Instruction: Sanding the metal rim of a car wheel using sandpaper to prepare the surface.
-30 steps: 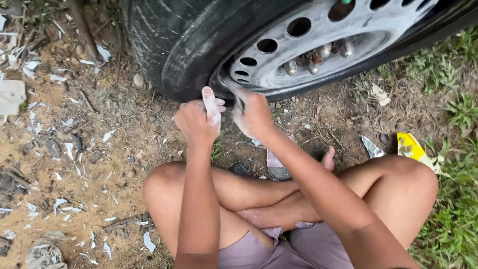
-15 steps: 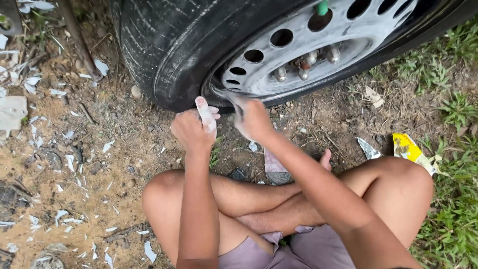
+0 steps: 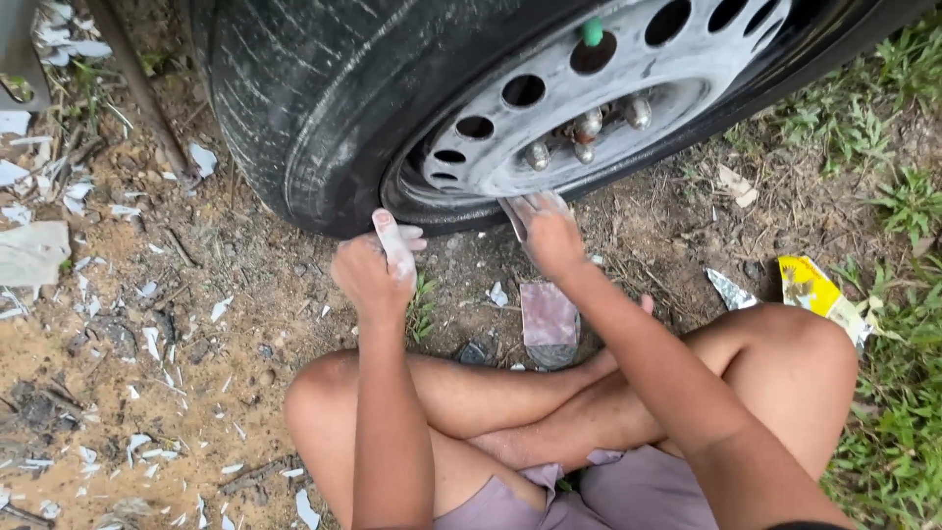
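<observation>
A person sits cross-legged on bare dirt, facing a tyre point(image 3: 324, 108) with a pale grey rim point(image 3: 589, 108). The right hand point(image 3: 549, 236) is at the lower edge of the rim, pressing a small grey sheet point(image 3: 525, 208) flat against the metal; the fingers lie over the sheet, so only its top and left edge show above them. The left hand point(image 3: 373, 270) is closed into a loose fist just below the tyre's sidewall, with a white-dusted strip point(image 3: 395, 243) sticking up between its fingers; whether the strip touches the rubber cannot be told. The two hands are near each other, left one lower and to the left. On the ground between the right forearm and the knees lies a pinkish-grey square piece point(image 3: 548, 314), apart from both hands. The rim has round holes, lug nuts point(image 3: 589, 128) at its hub and a green valve cap point(image 3: 593, 31) near the top. White flakes point(image 3: 59, 206) litter the dirt to the left; a yellow wrapper point(image 3: 810, 285) lies by the right knee, at the edge of the grass point(image 3: 903, 393).
</observation>
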